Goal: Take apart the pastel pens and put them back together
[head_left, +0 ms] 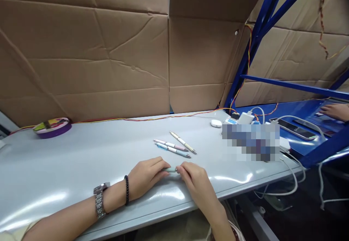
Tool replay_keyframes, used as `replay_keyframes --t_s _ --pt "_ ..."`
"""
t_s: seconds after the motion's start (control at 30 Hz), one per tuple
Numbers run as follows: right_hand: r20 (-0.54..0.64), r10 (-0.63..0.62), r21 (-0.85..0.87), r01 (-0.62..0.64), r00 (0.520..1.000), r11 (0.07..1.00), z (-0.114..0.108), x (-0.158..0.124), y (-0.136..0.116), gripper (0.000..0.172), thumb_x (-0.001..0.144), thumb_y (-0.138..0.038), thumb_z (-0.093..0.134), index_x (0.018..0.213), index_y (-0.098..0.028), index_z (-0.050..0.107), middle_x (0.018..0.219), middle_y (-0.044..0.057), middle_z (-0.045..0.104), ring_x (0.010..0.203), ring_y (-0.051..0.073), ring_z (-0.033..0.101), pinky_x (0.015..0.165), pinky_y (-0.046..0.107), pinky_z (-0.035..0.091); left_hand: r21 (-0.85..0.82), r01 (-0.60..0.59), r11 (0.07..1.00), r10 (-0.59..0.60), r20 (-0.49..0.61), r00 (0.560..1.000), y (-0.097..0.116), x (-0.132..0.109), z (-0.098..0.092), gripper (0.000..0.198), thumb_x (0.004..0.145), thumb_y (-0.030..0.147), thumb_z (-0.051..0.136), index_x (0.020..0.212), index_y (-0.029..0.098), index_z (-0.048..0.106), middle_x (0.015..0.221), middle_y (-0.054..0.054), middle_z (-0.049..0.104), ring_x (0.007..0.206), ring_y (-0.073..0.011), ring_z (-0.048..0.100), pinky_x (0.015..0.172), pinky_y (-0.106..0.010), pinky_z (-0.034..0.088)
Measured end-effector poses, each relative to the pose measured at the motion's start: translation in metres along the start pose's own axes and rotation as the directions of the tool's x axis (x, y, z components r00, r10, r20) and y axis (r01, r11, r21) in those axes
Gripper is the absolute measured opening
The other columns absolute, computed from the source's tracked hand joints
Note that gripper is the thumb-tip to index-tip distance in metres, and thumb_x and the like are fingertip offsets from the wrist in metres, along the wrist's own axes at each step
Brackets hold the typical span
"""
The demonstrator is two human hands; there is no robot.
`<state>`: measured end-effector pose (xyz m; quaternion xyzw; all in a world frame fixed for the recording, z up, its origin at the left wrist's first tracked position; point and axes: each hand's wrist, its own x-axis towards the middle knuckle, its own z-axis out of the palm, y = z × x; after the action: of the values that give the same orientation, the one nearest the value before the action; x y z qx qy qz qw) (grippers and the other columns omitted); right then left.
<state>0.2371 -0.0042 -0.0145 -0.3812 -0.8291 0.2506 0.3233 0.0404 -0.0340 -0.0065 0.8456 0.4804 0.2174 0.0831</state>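
The left hand, fingers closed, pinches a pen; the right hand, also closed, grips its silvery end.

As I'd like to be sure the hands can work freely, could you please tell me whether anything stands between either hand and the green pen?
Nothing visible does: the left hand and right hand both hold the green pen. Three other pens lie beyond it, out of the way.
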Motion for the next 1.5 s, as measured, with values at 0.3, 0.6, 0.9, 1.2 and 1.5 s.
replay_keyframes --t_s 0.3,0.6,0.9,1.2,1.5 --pt "-0.068 -0.067 0.243 0.081 0.995 0.967 -0.004 -0.005 0.004 0.013 0.085 -0.013 0.05 0.085 -0.021 0.06 0.086 0.002 0.064 0.084 0.016 0.06 0.075 0.026 0.047 0.098 -0.028 0.995 0.025 0.026 0.999 0.0 0.003 0.001 0.049 0.098 0.043 0.016 0.098 0.018 0.058 0.085 -0.005 0.061 0.073 -0.0166 0.058 0.064 -0.026 0.044" --pt "-0.012 0.064 0.344 -0.056 0.998 0.937 -0.006 -0.003 0.004 0.012 0.085 -0.024 0.052 0.091 -0.02 0.062 0.09 0.003 0.066 0.083 0.017 0.061 0.076 0.027 0.049 0.094 -0.012 0.996 0.009 0.032 0.999 -0.003 0.002 0.001 0.036 0.099 0.033 0.023 0.106 0.019 0.055 0.087 -0.004 0.06 0.074 -0.0156 0.058 0.065 -0.024 0.044" --pt "-0.019 0.135 0.467 -0.111 0.991 0.877 -0.01 -0.004 0.004 0.012 0.083 -0.026 0.056 0.083 -0.02 0.066 0.082 0.001 0.068 0.077 0.017 0.063 0.069 0.024 0.051 0.086 -0.105 0.991 0.097 0.089 0.991 -0.005 -0.004 0.0 0.052 0.086 0.004 0.03 0.127 0.034 0.041 0.086 0.0 0.053 0.065 -0.0108 0.052 0.06 -0.019 0.039" --pt "-0.22 0.167 0.389 -0.07 0.961 0.918 -0.009 -0.006 0.01 0.015 0.084 -0.029 0.054 0.082 -0.02 0.066 0.083 0.004 0.069 0.081 0.019 0.065 0.073 0.029 0.052 0.124 -0.088 0.988 0.082 0.052 0.995 -0.003 -0.002 -0.001 0.049 0.085 0.004 0.03 0.123 0.031 0.046 0.086 0.0 0.053 0.063 -0.0111 0.051 0.058 -0.019 0.04" --pt "-0.161 0.124 -0.087 -0.14 0.979 0.986 -0.033 -0.01 0.04 0.02 0.084 -0.021 0.043 0.087 -0.021 0.063 0.087 0.006 0.062 0.08 0.02 0.061 0.073 0.035 0.051 0.078 -0.038 0.996 0.034 0.049 0.998 -0.006 -0.001 0.0 0.055 0.081 0.0 0.03 0.124 0.031 0.043 0.09 -0.001 0.052 0.067 -0.0127 0.053 0.061 -0.021 0.042"
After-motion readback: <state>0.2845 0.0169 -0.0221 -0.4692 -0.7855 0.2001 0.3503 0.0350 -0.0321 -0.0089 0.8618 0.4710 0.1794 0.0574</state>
